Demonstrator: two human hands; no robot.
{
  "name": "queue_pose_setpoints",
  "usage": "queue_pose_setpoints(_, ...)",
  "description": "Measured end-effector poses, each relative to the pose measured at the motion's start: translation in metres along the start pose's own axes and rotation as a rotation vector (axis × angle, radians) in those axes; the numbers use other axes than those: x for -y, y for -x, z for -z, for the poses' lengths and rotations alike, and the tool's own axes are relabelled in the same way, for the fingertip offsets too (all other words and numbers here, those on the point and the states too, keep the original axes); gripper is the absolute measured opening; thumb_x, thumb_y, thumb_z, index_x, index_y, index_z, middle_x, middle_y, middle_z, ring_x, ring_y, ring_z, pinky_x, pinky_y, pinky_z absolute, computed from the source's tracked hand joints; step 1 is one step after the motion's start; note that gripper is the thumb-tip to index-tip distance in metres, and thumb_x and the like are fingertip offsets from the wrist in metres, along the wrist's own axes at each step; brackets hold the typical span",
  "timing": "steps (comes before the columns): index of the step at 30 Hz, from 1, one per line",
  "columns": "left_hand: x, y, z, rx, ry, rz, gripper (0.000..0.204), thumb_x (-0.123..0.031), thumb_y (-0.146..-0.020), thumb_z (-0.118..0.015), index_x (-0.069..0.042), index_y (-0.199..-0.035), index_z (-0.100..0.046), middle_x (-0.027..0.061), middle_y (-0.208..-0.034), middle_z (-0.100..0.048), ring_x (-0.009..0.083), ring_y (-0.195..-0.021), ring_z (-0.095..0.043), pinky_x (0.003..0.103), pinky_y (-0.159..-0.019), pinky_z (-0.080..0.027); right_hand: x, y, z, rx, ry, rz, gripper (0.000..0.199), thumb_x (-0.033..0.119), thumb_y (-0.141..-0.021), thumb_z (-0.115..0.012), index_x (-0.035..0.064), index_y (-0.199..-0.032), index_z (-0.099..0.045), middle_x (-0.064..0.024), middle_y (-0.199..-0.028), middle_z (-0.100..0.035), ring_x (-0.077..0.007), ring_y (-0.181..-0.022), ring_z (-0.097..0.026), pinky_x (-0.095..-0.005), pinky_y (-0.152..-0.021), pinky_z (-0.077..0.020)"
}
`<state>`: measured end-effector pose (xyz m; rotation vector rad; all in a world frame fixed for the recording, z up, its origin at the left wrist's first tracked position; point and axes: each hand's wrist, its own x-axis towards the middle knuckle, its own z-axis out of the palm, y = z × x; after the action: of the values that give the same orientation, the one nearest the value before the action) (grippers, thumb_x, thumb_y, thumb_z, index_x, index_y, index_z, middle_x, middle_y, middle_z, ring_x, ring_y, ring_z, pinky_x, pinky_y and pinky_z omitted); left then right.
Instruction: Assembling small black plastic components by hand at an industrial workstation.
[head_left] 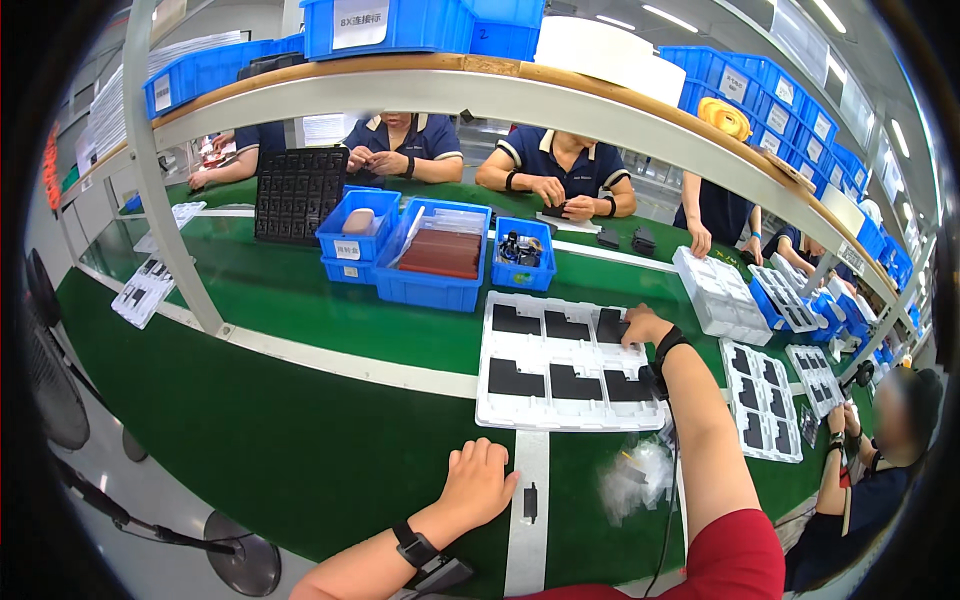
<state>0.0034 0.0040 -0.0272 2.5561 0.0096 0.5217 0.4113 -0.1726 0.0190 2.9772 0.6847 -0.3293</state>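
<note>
two hands work over a green surface (300, 430). the right hand (645, 325), right of centre, reaches onto a white tray (560, 410) of black flat parts, fingers curled down on the black part (610, 326) in the tray's upper right pocket; whether it pinches the part i cannot tell. the left hand (478, 485), low in the frame, rests flat with fingers spread on the surface, just left of a small black piece (530, 502) on a white strip. blue bins (430, 285) sit above the tray
</note>
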Motion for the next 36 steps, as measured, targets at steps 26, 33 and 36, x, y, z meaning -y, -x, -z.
queue_pose_setpoints(26,-0.073,-0.038,0.059,-0.032,0.926,-0.033,0.054,0.004,-0.074,-0.067,-0.001,-0.121,-0.042,0.0015,-0.075,-0.057,0.0066,-0.074,-0.054,0.021,-0.074,-0.041,0.099,0.311,-0.032,-0.009,-1.6,0.529,0.008,0.004,-0.086,-0.057,-0.0011,-0.091,-0.054,-0.0074,-0.072,-0.062,-0.0049,-0.046,-0.047,-0.0188,-0.04,-0.0366)
queue_pose_setpoints(33,-0.048,-0.012,0.02,-0.156,1.148,-0.002,0.039,-0.003,-0.084,-0.058,0.0,-0.12,-0.046,0.0033,-0.088,-0.056,0.0085,-0.087,-0.053,0.023,-0.083,-0.04,0.122,0.317,-0.063,0.015,-1.841,0.479,0.017,0.014,-0.092,-0.048,-0.0019,-0.096,-0.054,-0.0084,-0.07,-0.061,-0.0154,-0.052,-0.06,-0.0217,-0.044,-0.042)
queue_pose_setpoints(36,-0.044,-0.018,0.027,-0.059,1.28,0.05,0.026,-0.014,-0.093,-0.044,0.0,-0.112,-0.054,0.0067,-0.094,-0.058,0.0146,-0.091,-0.054,0.029,-0.085,-0.04,0.128,0.321,-0.064,-0.007,-1.814,0.472,0.017,0.014,-0.093,-0.048,-0.0026,-0.096,-0.052,-0.0101,-0.07,-0.061,-0.0165,-0.054,-0.061,-0.0228,-0.047,-0.0456)
